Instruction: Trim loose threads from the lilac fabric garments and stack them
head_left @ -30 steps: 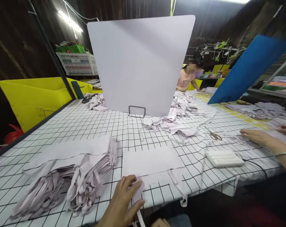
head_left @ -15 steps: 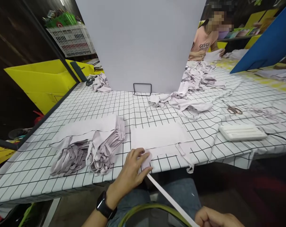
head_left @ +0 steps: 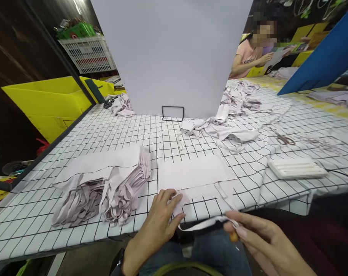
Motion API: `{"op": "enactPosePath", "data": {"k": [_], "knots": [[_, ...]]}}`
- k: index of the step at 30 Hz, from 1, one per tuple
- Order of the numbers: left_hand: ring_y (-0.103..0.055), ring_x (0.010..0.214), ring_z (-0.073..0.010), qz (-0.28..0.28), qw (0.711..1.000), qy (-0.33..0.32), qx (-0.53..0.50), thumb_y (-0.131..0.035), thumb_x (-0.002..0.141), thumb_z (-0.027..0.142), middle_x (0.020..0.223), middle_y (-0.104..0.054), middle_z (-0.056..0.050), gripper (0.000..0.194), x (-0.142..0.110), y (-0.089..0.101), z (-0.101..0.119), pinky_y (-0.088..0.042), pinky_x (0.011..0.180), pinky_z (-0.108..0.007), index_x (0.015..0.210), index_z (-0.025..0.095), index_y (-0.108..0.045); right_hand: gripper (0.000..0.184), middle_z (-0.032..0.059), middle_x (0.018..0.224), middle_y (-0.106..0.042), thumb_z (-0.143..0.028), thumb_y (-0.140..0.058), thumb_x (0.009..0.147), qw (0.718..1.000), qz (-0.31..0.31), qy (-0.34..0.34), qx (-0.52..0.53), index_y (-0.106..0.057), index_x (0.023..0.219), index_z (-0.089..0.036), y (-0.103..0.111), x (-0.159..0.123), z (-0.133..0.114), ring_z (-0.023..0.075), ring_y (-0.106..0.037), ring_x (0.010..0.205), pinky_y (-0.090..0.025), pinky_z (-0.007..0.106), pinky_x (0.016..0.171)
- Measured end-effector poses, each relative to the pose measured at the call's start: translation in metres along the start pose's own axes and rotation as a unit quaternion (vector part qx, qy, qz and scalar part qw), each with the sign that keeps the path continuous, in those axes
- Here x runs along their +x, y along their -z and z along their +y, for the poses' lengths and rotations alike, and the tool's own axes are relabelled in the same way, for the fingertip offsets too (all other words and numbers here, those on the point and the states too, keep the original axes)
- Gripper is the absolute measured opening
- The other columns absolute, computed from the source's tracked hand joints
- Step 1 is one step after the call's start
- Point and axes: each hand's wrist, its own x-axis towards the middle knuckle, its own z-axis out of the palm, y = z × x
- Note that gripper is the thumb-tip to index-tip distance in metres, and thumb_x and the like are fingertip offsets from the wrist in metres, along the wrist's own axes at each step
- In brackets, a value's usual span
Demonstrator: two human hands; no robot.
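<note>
A pale lilac fabric piece (head_left: 195,172) lies flat near the front edge of the black-and-white checked table (head_left: 127,130). My left hand (head_left: 159,222) presses its near left corner with fingers closed on the cloth. A thin fabric strap (head_left: 204,224) runs from that corner to my right hand (head_left: 263,241), which pinches its other end just below the table edge. A stack of the same pieces (head_left: 104,180), straps hanging toward me, sits left of my left hand.
A white upright board (head_left: 170,53) stands on a wire stand mid-table. Loose fabric heaps (head_left: 228,122), scissors (head_left: 284,138) and a white flat device (head_left: 296,168) lie to the right. Yellow bins (head_left: 50,103) stand at left. Another person (head_left: 253,53) works behind, beside a blue board (head_left: 326,57).
My right hand has risen from my lap up to the table edge, drawing the strap level. The view tipped down earlier; my left hand stays on the corner.
</note>
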Motion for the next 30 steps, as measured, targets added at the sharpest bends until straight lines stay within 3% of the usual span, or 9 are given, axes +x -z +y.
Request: {"op": "enactPosePath", "data": {"k": [3,8,11,13,15,18,21,26,30], "knots": [[-0.058,0.108,-0.0277,0.036,0.999,-0.004,-0.026,-0.059,0.097,0.020,0.119,-0.061,-0.013,0.032,0.003,0.004,0.008,-0.054,0.091,-0.045,0.129,0.021,-0.057,0.039,0.0119,0.085,-0.082,-0.049,-0.091,0.066,0.999,-0.026,0.027,-0.020,-0.086,0.095,-0.024,-0.017,0.020,0.000,0.0232,-0.074,0.076,-0.061,0.036,0.082],[-0.059,0.096,-0.0224,0.065,0.989,-0.008,-0.135,-0.056,0.098,0.014,0.102,-0.065,-0.008,0.021,0.011,0.011,0.033,-0.053,0.078,-0.035,0.116,0.022,-0.063,0.036,0.0071,0.074,-0.079,-0.053,-0.086,0.071,0.994,0.017,0.073,-0.081,-0.086,0.092,-0.024,-0.033,0.029,0.006,0.0187,-0.067,0.066,-0.059,0.032,0.072],[-0.060,0.093,-0.0211,0.066,0.981,0.005,-0.182,-0.058,0.097,0.014,0.097,-0.066,-0.006,0.017,0.018,0.011,0.041,-0.053,0.078,-0.034,0.109,0.022,-0.065,0.035,0.0068,0.082,-0.076,-0.054,-0.085,0.072,0.988,0.025,0.105,-0.115,-0.086,0.088,-0.024,-0.038,0.032,0.009,0.0206,-0.067,0.080,-0.057,0.029,0.075],[-0.060,0.092,-0.0224,0.085,0.985,0.014,-0.148,-0.055,0.098,0.014,0.097,-0.066,-0.007,0.015,0.023,0.009,0.037,-0.053,0.078,-0.037,0.106,0.021,-0.065,0.033,0.0077,0.093,-0.075,-0.053,-0.086,0.070,0.986,0.036,0.115,-0.118,-0.086,0.084,-0.023,-0.039,0.036,0.012,0.0228,-0.066,0.091,-0.055,0.028,0.079],[-0.059,0.094,-0.0242,0.095,0.992,0.023,-0.081,-0.051,0.097,0.011,0.101,-0.065,-0.008,0.018,0.030,0.004,0.028,-0.053,0.079,-0.041,0.108,0.020,-0.063,0.036,0.0069,0.085,-0.073,-0.055,-0.086,0.069,0.987,0.050,0.086,-0.122,-0.084,0.080,-0.021,-0.038,0.041,0.016,0.0214,-0.065,0.083,-0.054,0.027,0.074],[-0.058,0.097,-0.0262,0.049,0.999,0.023,-0.004,-0.055,0.094,0.011,0.110,-0.063,-0.009,0.025,0.041,-0.002,0.013,-0.054,0.082,-0.044,0.118,0.020,-0.060,0.046,0.0033,0.063,-0.065,-0.062,-0.082,0.069,0.990,0.048,0.018,-0.128,-0.081,0.078,-0.017,-0.036,0.051,0.021,0.0167,-0.056,0.061,-0.048,0.027,0.056],[-0.057,0.095,-0.0265,0.009,0.999,0.011,0.041,-0.058,0.094,0.013,0.107,-0.063,-0.008,0.021,0.051,-0.006,0.004,-0.054,0.080,-0.045,0.113,0.019,-0.062,0.048,0.0040,0.066,-0.066,-0.063,-0.082,0.070,0.993,0.017,-0.015,-0.112,-0.077,0.076,-0.015,-0.041,0.060,0.020,0.0153,-0.053,0.059,-0.043,0.026,0.053],[-0.056,0.086,-0.0234,0.011,0.999,0.003,0.040,-0.050,0.095,0.007,0.095,-0.063,-0.006,0.019,0.060,-0.010,0.000,-0.051,0.074,-0.041,0.095,0.017,-0.065,0.046,0.0033,0.061,-0.066,-0.060,-0.082,0.072,0.994,-0.013,-0.061,-0.087,-0.074,0.071,-0.015,-0.058,0.073,0.013,0.0125,-0.052,0.056,-0.042,0.022,0.053],[-0.056,0.082,-0.0211,0.045,0.999,0.007,0.008,-0.049,0.094,0.005,0.091,-0.062,-0.005,0.020,0.061,-0.013,-0.005,-0.048,0.072,-0.039,0.089,0.018,-0.065,0.045,-0.0013,0.045,-0.056,-0.059,-0.080,0.072,0.993,0.001,-0.089,-0.082,-0.067,0.064,-0.016,-0.068,0.085,0.014,0.0085,-0.042,0.042,-0.030,0.020,0.042]]}}
